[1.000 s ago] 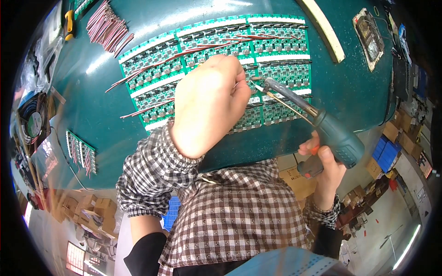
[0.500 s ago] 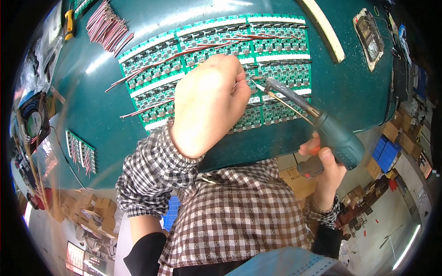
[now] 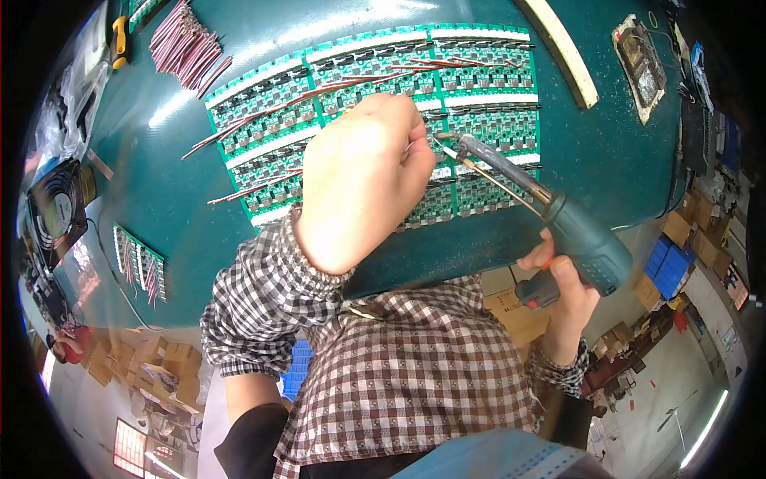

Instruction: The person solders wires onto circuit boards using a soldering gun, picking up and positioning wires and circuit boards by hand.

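Observation:
A block of green circuit boards point(image 3: 495, 76) lies across the middle of the table, with white strips, black parts and red and black wires along its rows. Over the middle of the boards is my left hand point(image 3: 363, 180), closed, its fingertips pinched together; what is between them is hidden. My right hand point(image 3: 568, 295) grips the handle of a dark green soldering gun point(image 3: 590, 243) at the table's front edge. The gun's slanted metal barrel and thin feed tube reach up and left. Its tip is close beside my left fingertips, above the boards.
A pile of red and white wires point(image 3: 183, 48) lies at the back left, near a yellow-handled tool point(image 3: 120, 41). A small board with wires point(image 3: 140, 263) and a fan point(image 3: 60, 207) are at the left. A pale curved bar point(image 3: 562, 52) and a dirty tray point(image 3: 641, 68) lie at the back right.
The soldering gun's tip has shifted very slightly to the left. My left hand stays in the same place over the boards.

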